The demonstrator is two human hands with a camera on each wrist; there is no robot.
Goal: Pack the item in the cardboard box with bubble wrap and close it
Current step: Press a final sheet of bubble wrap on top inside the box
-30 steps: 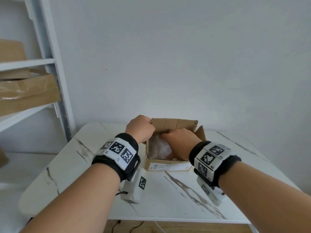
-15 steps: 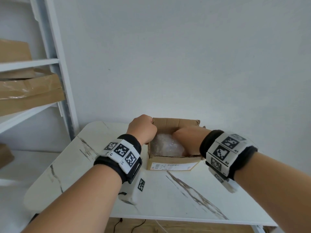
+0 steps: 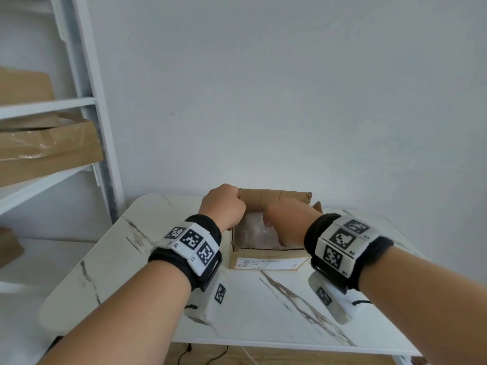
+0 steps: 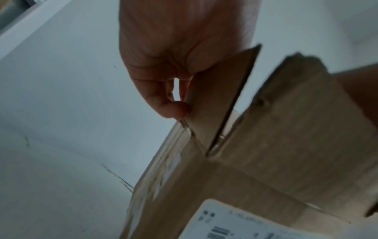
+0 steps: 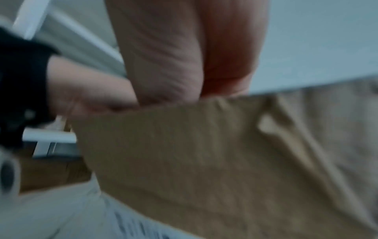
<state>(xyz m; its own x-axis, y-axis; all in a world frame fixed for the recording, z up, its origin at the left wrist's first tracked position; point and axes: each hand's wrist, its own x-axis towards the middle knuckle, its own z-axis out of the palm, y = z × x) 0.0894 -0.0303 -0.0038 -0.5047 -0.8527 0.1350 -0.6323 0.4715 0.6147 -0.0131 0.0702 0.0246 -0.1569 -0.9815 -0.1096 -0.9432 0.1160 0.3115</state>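
Cardboard box (image 3: 266, 252) sits open on the white marble worktop (image 3: 147, 259), toward the far edge near the wall, shipping label (image 3: 266, 263) on the side facing you. Bubble wrap (image 3: 254, 231) fills the inside; the item itself isn't visible under it.

Your left hand (image 3: 224, 205) is at the box's left edge. In the left wrist view the fingers (image 4: 174, 110) are curled and pinching the left flap (image 4: 220, 90), which stands upright. The far flap (image 3: 274, 197) also stands up behind both hands.

Your right hand (image 3: 290, 222) reaches down into the box at its right side, over the wrap. The right wrist view is blurred: brown cardboard fills the frame and hides the fingers, so I cannot tell whether this hand is gripping anything.

White shelf unit (image 3: 87, 101) stands left of the worktop, with brown cardboard (image 3: 47, 151) stacked on it.
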